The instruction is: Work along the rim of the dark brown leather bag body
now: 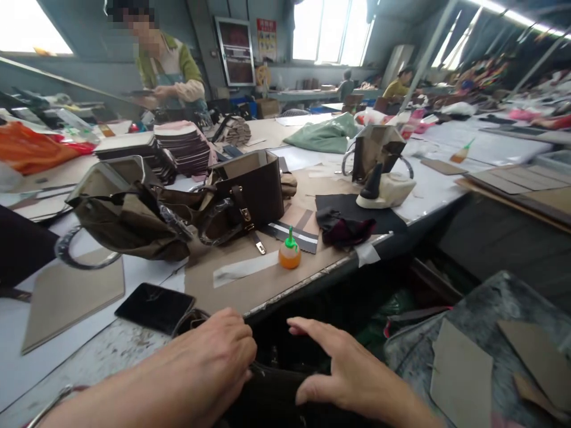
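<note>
A dark handbag (pixel 276 386) sits low at the table's near edge, close to my body. My left hand (pixel 218 356) is curled over its left rim, fingers gripping the opening. My right hand (pixel 343 368) rests on the bag's right rim, fingers spread and bent over the edge. A curved strap or handle (pixel 190 321) shows just left of my left hand. A bracelet circles my left wrist.
A black phone (pixel 154 306) lies on the table near my left hand. An orange glue bottle (pixel 289 252), a brown box bag (pixel 254 190) and olive bags (pixel 129 217) stand further back. A person stands at the far left. Cardboard pieces (pixel 464 374) lie at right.
</note>
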Action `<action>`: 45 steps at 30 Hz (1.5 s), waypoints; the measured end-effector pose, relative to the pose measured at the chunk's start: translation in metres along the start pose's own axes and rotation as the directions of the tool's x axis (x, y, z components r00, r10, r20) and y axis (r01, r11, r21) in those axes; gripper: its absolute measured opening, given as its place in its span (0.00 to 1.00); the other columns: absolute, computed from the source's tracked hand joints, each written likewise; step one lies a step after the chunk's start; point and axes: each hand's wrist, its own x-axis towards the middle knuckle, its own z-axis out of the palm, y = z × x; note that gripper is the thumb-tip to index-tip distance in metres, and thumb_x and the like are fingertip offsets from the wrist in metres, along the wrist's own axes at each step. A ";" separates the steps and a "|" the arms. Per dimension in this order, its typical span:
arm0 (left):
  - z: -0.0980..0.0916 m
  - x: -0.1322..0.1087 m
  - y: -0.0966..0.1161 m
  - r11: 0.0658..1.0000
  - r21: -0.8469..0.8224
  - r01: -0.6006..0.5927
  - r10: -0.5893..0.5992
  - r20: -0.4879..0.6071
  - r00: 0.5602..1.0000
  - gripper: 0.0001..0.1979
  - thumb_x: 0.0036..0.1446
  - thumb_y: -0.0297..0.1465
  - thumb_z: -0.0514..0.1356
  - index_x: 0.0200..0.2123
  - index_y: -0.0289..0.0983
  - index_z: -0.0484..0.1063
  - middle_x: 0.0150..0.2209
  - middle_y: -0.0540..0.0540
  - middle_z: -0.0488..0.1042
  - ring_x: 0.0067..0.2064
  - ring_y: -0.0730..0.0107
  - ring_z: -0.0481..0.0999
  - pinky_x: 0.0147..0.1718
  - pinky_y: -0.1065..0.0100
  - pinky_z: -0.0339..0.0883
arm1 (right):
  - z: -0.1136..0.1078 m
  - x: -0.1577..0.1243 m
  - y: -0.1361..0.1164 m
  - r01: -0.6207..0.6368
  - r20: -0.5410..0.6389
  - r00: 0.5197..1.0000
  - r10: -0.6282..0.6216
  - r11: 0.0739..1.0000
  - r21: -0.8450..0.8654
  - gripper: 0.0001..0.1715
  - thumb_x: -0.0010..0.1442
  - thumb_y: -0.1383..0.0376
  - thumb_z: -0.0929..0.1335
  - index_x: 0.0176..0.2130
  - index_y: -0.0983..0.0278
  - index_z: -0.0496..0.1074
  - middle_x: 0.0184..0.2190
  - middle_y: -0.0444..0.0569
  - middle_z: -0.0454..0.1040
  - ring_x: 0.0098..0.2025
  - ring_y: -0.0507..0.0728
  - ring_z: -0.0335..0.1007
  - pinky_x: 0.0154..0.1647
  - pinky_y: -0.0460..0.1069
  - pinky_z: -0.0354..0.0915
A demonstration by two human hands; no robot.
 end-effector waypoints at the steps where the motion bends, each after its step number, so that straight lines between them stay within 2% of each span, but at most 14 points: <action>1: 0.001 -0.001 0.003 1.000 0.010 -0.011 0.011 0.022 1.000 0.06 0.53 0.25 0.51 0.29 0.40 0.65 0.31 0.50 0.66 0.32 0.68 0.66 0.30 0.71 0.60 | 0.006 -0.002 0.002 -0.052 0.083 0.996 0.045 0.994 0.095 0.38 0.41 0.59 0.74 0.51 0.58 0.62 0.45 0.46 0.68 0.46 0.58 0.63 0.48 0.48 0.60; 3: 0.004 -0.002 0.007 0.999 0.024 -0.047 0.047 0.030 0.998 0.04 0.53 0.25 0.52 0.28 0.39 0.64 0.31 0.50 0.66 0.32 0.67 0.66 0.31 0.70 0.60 | 0.014 -0.010 0.001 -0.128 0.208 0.974 0.088 0.974 0.187 0.22 0.48 0.62 0.70 0.44 0.59 0.68 0.36 0.43 0.72 0.37 0.54 0.67 0.37 0.43 0.62; 5: 0.006 0.001 0.010 0.994 0.008 -0.110 0.110 0.002 0.994 0.04 0.52 0.26 0.53 0.27 0.39 0.63 0.30 0.51 0.66 0.34 0.68 0.65 0.33 0.70 0.59 | 0.014 -0.020 -0.005 -0.149 0.223 0.968 0.116 0.979 0.141 0.08 0.53 0.63 0.66 0.36 0.62 0.72 0.27 0.41 0.71 0.29 0.51 0.65 0.27 0.42 0.58; 6: 0.006 0.004 0.011 0.991 -0.012 -0.137 0.137 -0.014 0.990 0.04 0.52 0.26 0.54 0.26 0.39 0.63 0.30 0.52 0.66 0.34 0.69 0.65 0.33 0.71 0.58 | 0.012 -0.026 -0.008 -0.150 0.195 0.972 0.129 0.984 0.098 0.07 0.55 0.64 0.64 0.32 0.64 0.71 0.24 0.41 0.69 0.26 0.50 0.63 0.24 0.42 0.55; 10: 0.011 0.029 0.010 0.990 -0.085 -0.114 0.112 -0.026 0.993 0.06 0.52 0.29 0.55 0.23 0.38 0.64 0.26 0.53 0.65 0.31 0.71 0.66 0.28 0.73 0.56 | 0.000 -0.042 -0.008 -0.173 0.087 0.982 0.170 0.985 0.023 0.13 0.56 0.62 0.62 0.24 0.67 0.63 0.20 0.41 0.60 0.22 0.48 0.54 0.19 0.42 0.48; 12: 0.020 0.050 0.003 0.988 -0.117 -0.099 0.101 0.016 0.995 0.06 0.51 0.31 0.56 0.23 0.38 0.65 0.23 0.54 0.64 0.27 0.71 0.65 0.23 0.73 0.54 | 0.000 -0.043 0.006 -0.201 0.068 0.977 0.201 0.980 0.002 0.14 0.56 0.61 0.62 0.23 0.67 0.61 0.19 0.41 0.58 0.22 0.48 0.52 0.19 0.42 0.47; 16: 0.050 0.090 -0.020 0.966 -0.216 -0.139 0.168 0.122 0.978 0.07 0.49 0.33 0.56 0.23 0.36 0.66 0.20 0.54 0.61 0.23 0.73 0.60 0.19 0.74 0.50 | 0.012 -0.035 0.046 -0.249 0.007 0.968 0.250 0.967 -0.059 0.15 0.55 0.62 0.62 0.21 0.67 0.58 0.18 0.41 0.57 0.22 0.48 0.52 0.19 0.43 0.47; 19: 0.066 0.106 -0.035 0.953 -0.250 -0.174 0.204 0.101 0.974 0.08 0.50 0.34 0.55 0.24 0.35 0.66 0.19 0.54 0.61 0.23 0.73 0.60 0.19 0.74 0.50 | 0.018 -0.026 0.065 -0.265 -0.038 0.964 0.263 0.962 -0.064 0.15 0.54 0.61 0.62 0.21 0.67 0.58 0.18 0.41 0.57 0.22 0.48 0.52 0.20 0.43 0.47; 23: 0.069 0.107 -0.043 0.943 -0.239 -0.231 0.245 0.027 0.969 0.08 0.51 0.34 0.56 0.25 0.35 0.67 0.24 0.52 0.65 0.27 0.71 0.64 0.24 0.74 0.55 | 0.019 -0.020 0.068 -0.262 -0.026 0.965 0.262 0.965 0.002 0.12 0.54 0.61 0.63 0.25 0.67 0.62 0.21 0.41 0.59 0.24 0.49 0.54 0.21 0.43 0.50; 26: 0.069 0.101 -0.045 0.928 -0.250 -0.277 0.275 -0.041 0.960 0.06 0.51 0.32 0.56 0.25 0.35 0.67 0.28 0.51 0.67 0.30 0.70 0.66 0.29 0.74 0.57 | 0.018 -0.019 0.064 -0.234 -0.011 0.972 0.236 0.968 0.096 0.09 0.54 0.63 0.63 0.34 0.66 0.67 0.28 0.43 0.65 0.30 0.51 0.60 0.29 0.44 0.57; 28: 0.071 0.099 -0.045 0.930 -0.256 -0.263 0.254 -0.067 0.965 0.06 0.50 0.31 0.57 0.25 0.35 0.68 0.28 0.51 0.68 0.30 0.70 0.66 0.28 0.74 0.57 | 0.019 -0.018 0.062 -0.227 0.011 0.974 0.228 0.962 0.149 0.12 0.55 0.63 0.63 0.39 0.65 0.67 0.32 0.45 0.68 0.34 0.53 0.62 0.33 0.45 0.59; 31: 0.073 0.098 -0.043 0.949 -0.244 -0.199 0.183 -0.086 0.979 0.05 0.50 0.30 0.57 0.23 0.36 0.67 0.23 0.52 0.66 0.26 0.71 0.65 0.24 0.74 0.54 | 0.019 -0.016 0.063 -0.239 0.028 0.971 0.238 0.957 0.163 0.12 0.55 0.64 0.62 0.39 0.65 0.67 0.33 0.45 0.68 0.35 0.54 0.63 0.34 0.46 0.60; 39: 0.075 0.103 -0.041 0.949 -0.244 -0.202 0.179 -0.113 0.977 0.09 0.50 0.29 0.56 0.20 0.36 0.62 0.19 0.55 0.61 0.23 0.73 0.61 0.20 0.74 0.49 | 0.012 -0.007 0.073 -0.239 0.009 0.971 0.240 0.970 -0.045 0.08 0.56 0.64 0.61 0.35 0.66 0.66 0.30 0.44 0.68 0.32 0.52 0.62 0.32 0.45 0.58; 45: 0.078 0.107 -0.038 0.972 -0.164 -0.171 0.149 -0.138 0.979 0.09 0.50 0.27 0.56 0.20 0.36 0.62 0.19 0.54 0.62 0.23 0.73 0.62 0.21 0.73 0.48 | 0.014 0.004 0.059 -0.255 -0.020 0.966 0.256 0.942 -0.218 0.08 0.55 0.61 0.63 0.34 0.63 0.66 0.30 0.44 0.69 0.33 0.54 0.64 0.30 0.45 0.55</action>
